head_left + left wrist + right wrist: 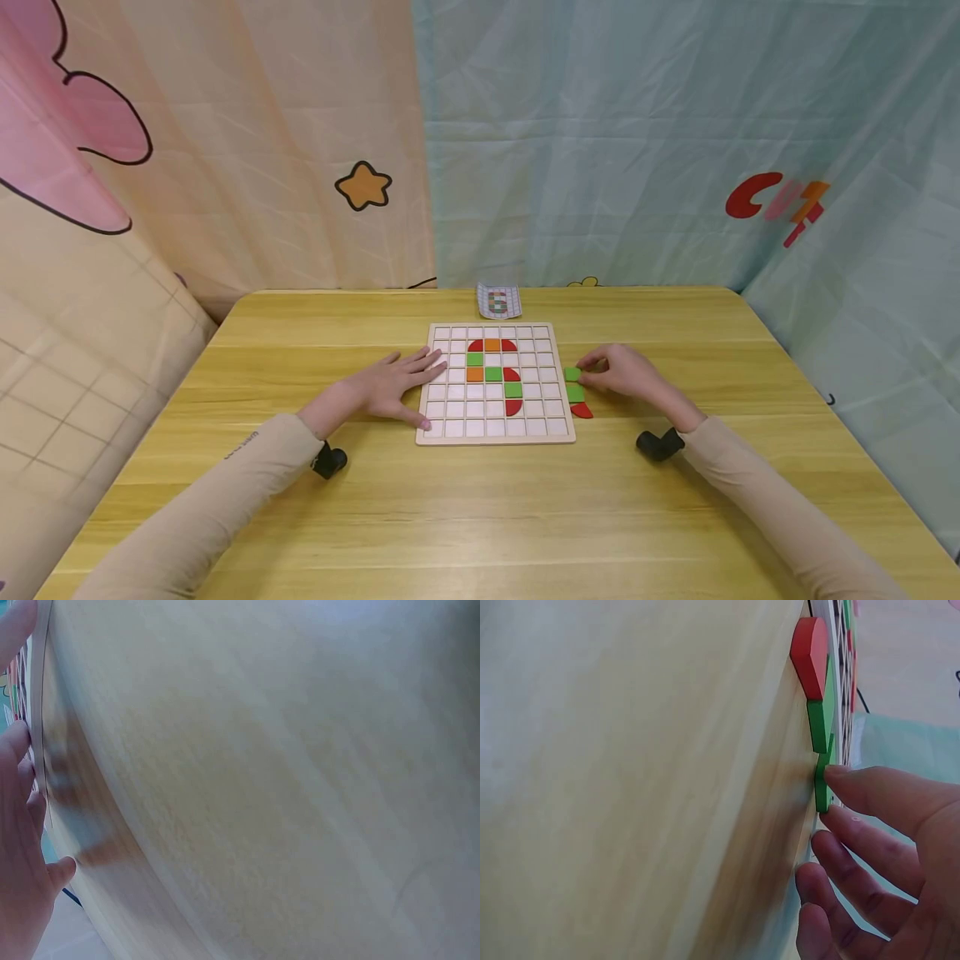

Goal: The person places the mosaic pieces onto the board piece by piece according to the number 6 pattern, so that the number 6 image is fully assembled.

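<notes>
A white grid board (457, 429) with a pale wooden frame lies flat on the table. Red, orange and green tiles, among them an orange square (492, 344), form a curved figure in its cells. My left hand (393, 385) rests with spread fingers over the board's left edge; the left wrist view catches its fingers (15, 742) along the frame. Beyond the right edge, my right hand (621, 372) pinches a green square tile (572, 374) between thumb and forefinger, low at the table. Beside that tile are another green tile (575, 393) and a red rounded tile (582, 410).
A small printed card (498, 302) showing a coloured grid figure sits behind the board. Black wrist devices, one at the right sleeve (660, 445), hang under both wrists. Patterned curtains (600, 167) enclose the wooden table (480, 517) at the back and sides.
</notes>
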### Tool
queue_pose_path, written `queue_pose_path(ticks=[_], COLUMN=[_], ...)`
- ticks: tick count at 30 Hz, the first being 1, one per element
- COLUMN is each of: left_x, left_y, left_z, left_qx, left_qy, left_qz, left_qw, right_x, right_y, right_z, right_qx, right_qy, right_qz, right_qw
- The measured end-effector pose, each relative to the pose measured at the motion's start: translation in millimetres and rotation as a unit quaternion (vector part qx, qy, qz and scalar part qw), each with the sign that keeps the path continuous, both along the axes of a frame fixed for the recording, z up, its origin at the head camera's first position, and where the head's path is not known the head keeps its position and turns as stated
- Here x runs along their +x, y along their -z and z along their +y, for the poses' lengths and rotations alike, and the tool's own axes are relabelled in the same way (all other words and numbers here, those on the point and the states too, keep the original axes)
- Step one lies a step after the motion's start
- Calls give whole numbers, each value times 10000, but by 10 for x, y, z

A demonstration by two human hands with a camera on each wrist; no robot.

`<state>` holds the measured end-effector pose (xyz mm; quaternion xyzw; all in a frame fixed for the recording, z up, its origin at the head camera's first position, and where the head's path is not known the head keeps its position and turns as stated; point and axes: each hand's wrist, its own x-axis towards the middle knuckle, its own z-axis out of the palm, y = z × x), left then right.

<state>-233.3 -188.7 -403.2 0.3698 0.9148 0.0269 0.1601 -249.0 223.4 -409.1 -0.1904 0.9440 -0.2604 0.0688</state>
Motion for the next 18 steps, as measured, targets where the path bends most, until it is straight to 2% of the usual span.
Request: queue_pose_path(ticks=[7, 18], left_x=[2, 12], left_y=[3, -14], left_z=[-2, -3], left_qx=[21, 52], left_qy=[-12, -5], left_qz=[31, 20], left_qw=[10000, 10000], right_x=[-22, -13], right_y=[13, 0], right_z=[22, 15], right_qx=[21, 93], right_qy=[-87, 4], right_qz=[24, -37], right_qw=[10000, 10000])
